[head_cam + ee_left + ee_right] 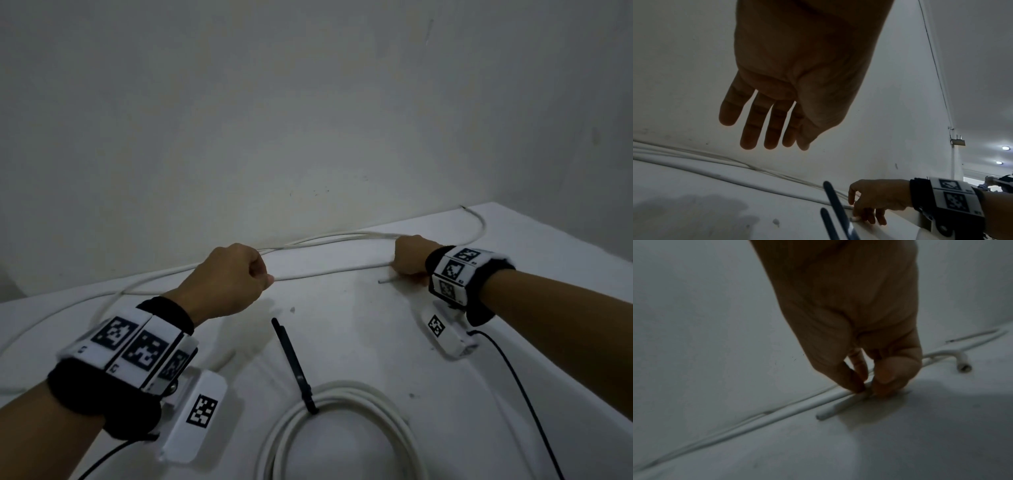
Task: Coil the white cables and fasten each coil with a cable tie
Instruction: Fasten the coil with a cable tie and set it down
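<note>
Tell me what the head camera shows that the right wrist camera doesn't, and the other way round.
Head only: the left hand, and a finished coil with a black tie round it. Right wrist only: the grip up close, thumb and fingers pinching the loose cable, and a plug farther along. Both: the right hand, the loose cable and the white table.
</note>
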Demonstrator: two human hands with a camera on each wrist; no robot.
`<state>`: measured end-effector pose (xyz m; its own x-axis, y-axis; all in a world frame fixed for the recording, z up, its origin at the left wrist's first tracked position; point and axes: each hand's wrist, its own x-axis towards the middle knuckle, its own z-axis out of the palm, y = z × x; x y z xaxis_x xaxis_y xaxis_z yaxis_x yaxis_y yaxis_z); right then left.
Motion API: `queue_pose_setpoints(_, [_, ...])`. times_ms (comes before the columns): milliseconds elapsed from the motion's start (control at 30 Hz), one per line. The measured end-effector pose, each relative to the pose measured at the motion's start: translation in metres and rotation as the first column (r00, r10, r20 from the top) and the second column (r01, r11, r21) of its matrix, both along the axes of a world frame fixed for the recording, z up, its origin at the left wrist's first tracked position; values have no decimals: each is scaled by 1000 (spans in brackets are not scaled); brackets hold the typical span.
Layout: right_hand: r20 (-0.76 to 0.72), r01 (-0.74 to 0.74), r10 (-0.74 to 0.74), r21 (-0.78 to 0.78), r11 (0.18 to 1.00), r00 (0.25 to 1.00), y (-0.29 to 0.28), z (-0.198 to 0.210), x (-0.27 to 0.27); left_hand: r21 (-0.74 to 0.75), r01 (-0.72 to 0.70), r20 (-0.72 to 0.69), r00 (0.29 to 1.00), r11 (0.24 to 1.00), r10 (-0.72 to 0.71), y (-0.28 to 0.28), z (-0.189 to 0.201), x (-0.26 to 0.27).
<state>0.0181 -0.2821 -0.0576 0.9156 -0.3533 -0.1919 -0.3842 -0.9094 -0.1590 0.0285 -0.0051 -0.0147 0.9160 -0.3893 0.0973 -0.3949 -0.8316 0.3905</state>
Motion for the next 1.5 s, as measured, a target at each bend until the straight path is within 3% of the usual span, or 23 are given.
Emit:
queue_pose_setpoints(133, [129, 164, -211, 301, 939, 969, -8, 4, 3, -11, -12, -9, 1000, 1000, 12, 3, 2, 3])
queue_pose_setpoints(200, [247, 144, -259, 403, 904, 934, -10, 17, -3, -26, -9, -1, 1000, 1000, 9, 3, 6, 0])
queue_pose_setpoints(267, [273, 72, -218, 459, 885, 937, -6, 37, -16, -39, 1, 10, 1000, 999, -1, 3, 12, -4])
queue_pose_setpoints(333, [155, -15, -51, 394, 919, 987, 3, 56, -35, -39, 18, 17, 1000, 999, -18, 1, 17, -9])
queue_pose_setpoints(400, [-129, -101, 129, 203, 974, 983, 10, 64, -54, -28, 33, 21, 999, 999, -32, -2, 21, -13])
queue_pose_setpoints(467, [-349, -160, 159, 26, 987, 924, 14, 57, -68, -13, 48, 19, 999, 999, -48, -6, 24, -14])
queue_pose_setpoints(533, [-382, -168, 137, -47, 985, 914, 11, 45, -70, -7, 62, 17, 998, 998, -62, -11, 24, -11])
queue_pose_setpoints(667, [-113, -140, 137, -26, 990, 984, 2, 38, -39, 26, 76, 5, 997, 997, -76, -19, 22, 3])
queue_pose_setpoints(767, [32, -214, 221, -154, 965, 975, -1, 33, 7, 66, 83, 30, 996, 994, -85, -22, 19, 26])
queue_pose_setpoints(833, [42, -241, 252, -182, 953, 967, -2, 26, 38, 90, 79, 46, 996, 993, -83, -22, 17, 44])
queue_pose_setpoints(1000, [-144, -275, 246, -240, 931, 958, 0, 7, 95, 204, 101, 67, 991, 974, -117, -22, 10, 81])
queue_pose_setpoints(1167, [4, -252, 263, -277, 927, 965, -4, 17, 99, 273, 99, 124, 983, 957, -137, -19, 19, 99])
queue_pose_setpoints(1233, [158, -241, 263, -142, 960, 952, -2, 36, 88, 293, 95, 149, 978, 951, -144, -18, 27, 98])
queue_pose_setpoints(1333, [434, -299, 242, 68, 952, 868, 5, 76, 63, 311, 76, 168, 977, 947, -133, -17, 43, 93])
queue_pose_setpoints(1500, [717, -485, 223, 180, 855, 660, 29, 147, 8, 215, 34, 169, 983, 976, -72, -12, 75, 65])
